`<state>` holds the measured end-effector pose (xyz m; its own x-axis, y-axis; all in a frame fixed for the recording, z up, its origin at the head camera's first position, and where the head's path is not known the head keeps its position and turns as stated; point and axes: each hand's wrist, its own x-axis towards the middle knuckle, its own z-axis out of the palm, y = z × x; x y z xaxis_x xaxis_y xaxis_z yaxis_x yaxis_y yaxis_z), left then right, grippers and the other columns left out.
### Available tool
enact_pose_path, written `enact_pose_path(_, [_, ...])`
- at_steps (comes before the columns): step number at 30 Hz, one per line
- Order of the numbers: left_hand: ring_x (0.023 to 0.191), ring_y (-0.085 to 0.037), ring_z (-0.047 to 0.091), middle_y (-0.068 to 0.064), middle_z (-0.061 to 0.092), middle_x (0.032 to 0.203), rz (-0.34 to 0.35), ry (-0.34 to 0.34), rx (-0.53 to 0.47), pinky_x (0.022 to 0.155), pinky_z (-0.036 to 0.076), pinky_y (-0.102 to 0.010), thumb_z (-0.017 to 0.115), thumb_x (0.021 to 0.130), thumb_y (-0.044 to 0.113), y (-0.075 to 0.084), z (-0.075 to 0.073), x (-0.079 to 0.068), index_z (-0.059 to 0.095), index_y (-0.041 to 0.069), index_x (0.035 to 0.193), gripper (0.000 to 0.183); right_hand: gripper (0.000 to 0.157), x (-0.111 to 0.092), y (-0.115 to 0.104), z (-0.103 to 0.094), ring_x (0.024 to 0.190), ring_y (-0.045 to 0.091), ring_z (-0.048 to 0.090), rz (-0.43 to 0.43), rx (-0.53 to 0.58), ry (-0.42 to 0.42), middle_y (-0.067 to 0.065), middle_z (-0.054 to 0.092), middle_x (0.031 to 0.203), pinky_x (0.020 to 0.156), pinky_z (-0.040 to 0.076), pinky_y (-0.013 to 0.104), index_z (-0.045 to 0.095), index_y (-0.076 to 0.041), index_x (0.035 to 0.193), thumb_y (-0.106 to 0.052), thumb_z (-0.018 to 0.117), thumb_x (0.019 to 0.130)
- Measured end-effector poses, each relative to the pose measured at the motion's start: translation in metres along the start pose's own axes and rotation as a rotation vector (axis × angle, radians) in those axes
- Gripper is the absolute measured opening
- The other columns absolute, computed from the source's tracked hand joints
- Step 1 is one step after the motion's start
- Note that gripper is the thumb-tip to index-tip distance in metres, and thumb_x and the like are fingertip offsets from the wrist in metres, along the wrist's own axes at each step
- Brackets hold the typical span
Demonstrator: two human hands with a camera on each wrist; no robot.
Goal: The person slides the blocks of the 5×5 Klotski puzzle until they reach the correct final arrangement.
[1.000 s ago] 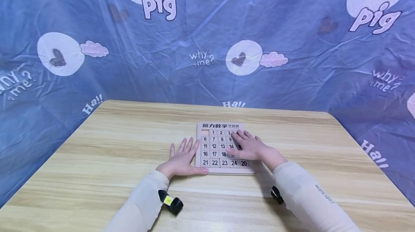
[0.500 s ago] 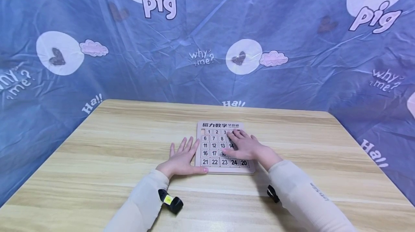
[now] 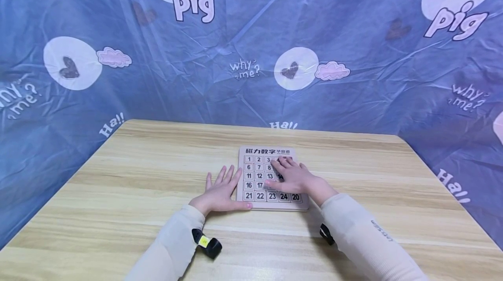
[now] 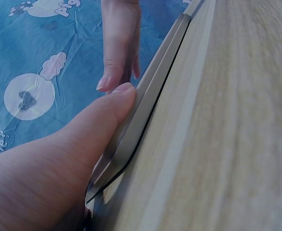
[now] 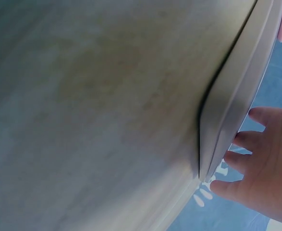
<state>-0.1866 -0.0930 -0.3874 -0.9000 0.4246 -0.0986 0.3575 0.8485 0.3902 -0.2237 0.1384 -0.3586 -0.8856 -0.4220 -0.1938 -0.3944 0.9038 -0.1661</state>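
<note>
A sliding number puzzle with pale square tiles lies flat on the table in the head view. My left hand spreads at its left side; the thumb rests on the front left corner and the index fingertip touches the left edge. Over the puzzle's right half lies my right hand, fingers extended, fingertips at the top row near the 4 tile. Tiles 1, 2 and 3 fill that row's left end. Several right-hand tiles are hidden beneath this hand. In the left wrist view, the left thumb presses the puzzle's edge.
The light wood table extends around the puzzle on all sides. Behind it hangs a blue printed cloth. A black strap camera sits at the left wrist, and a black strap shows under the right.
The top-row tiles 1 to 4 have slid left, filling the gap at the upper left corner. My right hand has moved left with them. The left hand has stayed in place.
</note>
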Motion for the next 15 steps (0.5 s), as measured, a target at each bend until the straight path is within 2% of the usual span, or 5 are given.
enact_pose_path(15, [0.127, -0.028, -0.006, -0.012, 0.003, 0.142, 0.008, 0.007, 0.010, 0.093, -0.011, -0.055, 0.045, 0.061, 0.076, -0.0005, 0.0013, 0.0017, 0.008, 0.016, 0.140, 0.106, 0.082, 0.0008, 0.0016, 0.0003, 0.126, 0.035, 0.008, -0.001, 0.009, 0.003, 0.015, 0.012, 0.141, 0.094, 0.009, 0.058, 0.019, -0.014, 0.139, -0.068, 0.030, 0.078])
